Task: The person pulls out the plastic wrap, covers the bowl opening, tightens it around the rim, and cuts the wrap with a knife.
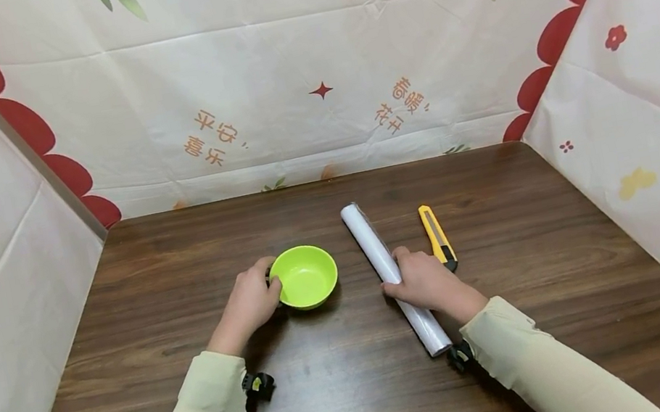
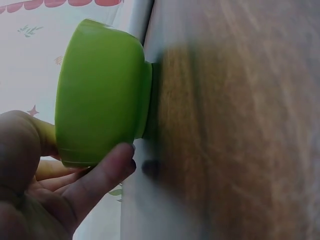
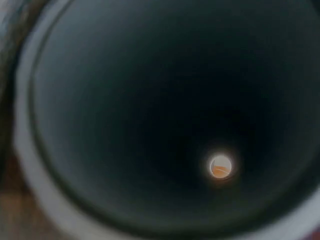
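Note:
My left hand pinches the left rim of a light green bowl, its thumb over the inside edge. In the left wrist view the bowl shows its outer wall and foot, close to the wooden surface, with the fingers around its side. My right hand grips the middle of a roll of plastic wrap, which lies slanted to the right of the bowl. The right wrist view looks straight down the roll's hollow core to a small bright opening; the hand is hidden there.
A yellow utility knife with a black end lies just beyond the right hand. All of it is on a dark wooden table. White printed cloth hangs behind the table and along both sides.

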### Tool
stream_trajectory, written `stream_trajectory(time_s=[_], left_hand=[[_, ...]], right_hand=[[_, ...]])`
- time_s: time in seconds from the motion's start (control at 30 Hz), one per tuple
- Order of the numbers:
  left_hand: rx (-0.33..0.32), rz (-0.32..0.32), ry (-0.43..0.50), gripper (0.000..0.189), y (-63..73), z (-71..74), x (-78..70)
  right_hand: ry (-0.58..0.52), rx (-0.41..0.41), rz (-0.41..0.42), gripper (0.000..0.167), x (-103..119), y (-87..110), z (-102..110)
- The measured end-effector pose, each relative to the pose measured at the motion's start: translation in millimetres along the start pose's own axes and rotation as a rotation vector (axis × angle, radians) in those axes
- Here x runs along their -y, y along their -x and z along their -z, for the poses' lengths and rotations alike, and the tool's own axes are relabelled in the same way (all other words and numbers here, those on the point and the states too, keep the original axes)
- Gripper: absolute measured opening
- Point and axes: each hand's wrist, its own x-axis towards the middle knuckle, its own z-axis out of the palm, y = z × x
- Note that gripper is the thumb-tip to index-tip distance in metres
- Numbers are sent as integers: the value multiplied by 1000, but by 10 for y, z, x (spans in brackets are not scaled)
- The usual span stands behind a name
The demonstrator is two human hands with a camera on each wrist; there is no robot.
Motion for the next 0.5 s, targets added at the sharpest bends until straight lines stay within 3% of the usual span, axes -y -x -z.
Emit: stream_trajectory(time_s=[0.27, 0.5], left_hand=[[-29, -11, 64, 42, 4, -15, 38], [-47, -35, 124, 39, 31, -34, 63]], right_hand=[[98, 61, 114, 64, -21, -21, 99], [192, 26, 198, 58, 21, -64, 218]])
